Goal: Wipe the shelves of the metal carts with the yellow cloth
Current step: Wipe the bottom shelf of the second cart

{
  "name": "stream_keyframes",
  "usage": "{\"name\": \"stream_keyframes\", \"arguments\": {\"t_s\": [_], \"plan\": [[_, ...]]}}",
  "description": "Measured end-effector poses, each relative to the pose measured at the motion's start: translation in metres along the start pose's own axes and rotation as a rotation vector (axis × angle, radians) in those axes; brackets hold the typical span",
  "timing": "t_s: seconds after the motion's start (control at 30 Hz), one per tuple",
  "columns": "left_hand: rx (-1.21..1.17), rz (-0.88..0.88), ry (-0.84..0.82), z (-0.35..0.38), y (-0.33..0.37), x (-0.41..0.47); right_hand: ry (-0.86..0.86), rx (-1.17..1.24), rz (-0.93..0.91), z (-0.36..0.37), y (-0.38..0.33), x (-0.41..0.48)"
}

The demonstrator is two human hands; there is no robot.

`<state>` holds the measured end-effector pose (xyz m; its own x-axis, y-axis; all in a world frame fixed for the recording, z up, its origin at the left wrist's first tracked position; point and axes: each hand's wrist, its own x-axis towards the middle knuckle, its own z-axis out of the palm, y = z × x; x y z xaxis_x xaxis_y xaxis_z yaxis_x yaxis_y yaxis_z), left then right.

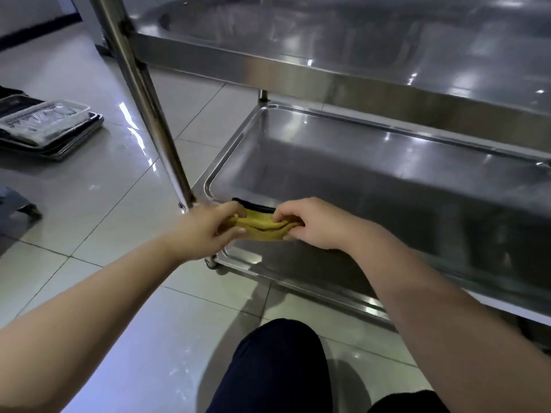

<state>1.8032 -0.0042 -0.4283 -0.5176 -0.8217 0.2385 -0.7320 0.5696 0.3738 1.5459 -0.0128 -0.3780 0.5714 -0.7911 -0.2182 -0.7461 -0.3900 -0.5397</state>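
Observation:
The yellow cloth (261,226), bunched and folded with a dark edge showing at its top, hangs between both hands over the near left corner of the cart's bottom shelf (372,186). My left hand (208,228) pinches its left end, and my right hand (310,223) grips its right end with curled fingers. The metal cart's middle shelf (387,55) juts out above, shiny and bare. A steel upright post (143,93) rises at the cart's left corner, just beyond my left hand.
A stack of flat trays (47,129) with a wrapped item on top lies on the tiled floor (89,204) at the left. A caster (211,263) sits under the cart's near corner. My knee (274,362) in dark trousers is at the bottom centre.

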Motion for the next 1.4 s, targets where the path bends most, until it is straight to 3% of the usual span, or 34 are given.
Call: {"name": "stream_keyframes", "arguments": {"t_s": [0.13, 0.3, 0.57, 0.77, 0.97, 1.07, 1.13, 1.23, 1.3, 1.4], "plan": [[-0.262, -0.054, -0.202, 0.022, 0.052, 0.018, -0.066, 0.098, 0.116, -0.017, 0.025, -0.047], [-0.183, 0.130, -0.257, 0.091, 0.114, 0.052, -0.027, 0.155, 0.314, -0.010, 0.083, -0.125], [-0.204, 0.144, -0.461, 0.260, 0.175, 0.072, 0.147, 0.284, 0.640, 0.105, 0.207, -0.220], [-0.262, 0.155, -0.536, 0.353, 0.200, 0.090, 0.376, 0.287, 0.763, 0.177, 0.278, -0.256], [-0.259, 0.057, -0.226, 0.381, 0.251, 0.160, 0.863, 0.065, 0.836, 0.145, 0.330, -0.261], [-0.305, -0.005, -0.198, 0.409, 0.260, 0.177, 0.981, -0.085, 0.781, 0.154, 0.347, -0.256], [-0.245, -0.015, -0.266, 0.439, 0.253, 0.179, 0.941, -0.167, 0.748, 0.180, 0.364, -0.247], [-0.055, 0.056, -0.440, 0.480, 0.229, 0.171, 0.683, -0.136, 0.810, 0.225, 0.389, -0.231], [0.029, 0.115, -0.391, 0.497, 0.210, 0.163, 0.579, -0.174, 0.797, 0.247, 0.401, -0.224], [0.089, 0.043, -0.211, 0.504, 0.182, 0.162, 0.705, -0.154, 0.734, 0.247, 0.418, -0.224]]}}
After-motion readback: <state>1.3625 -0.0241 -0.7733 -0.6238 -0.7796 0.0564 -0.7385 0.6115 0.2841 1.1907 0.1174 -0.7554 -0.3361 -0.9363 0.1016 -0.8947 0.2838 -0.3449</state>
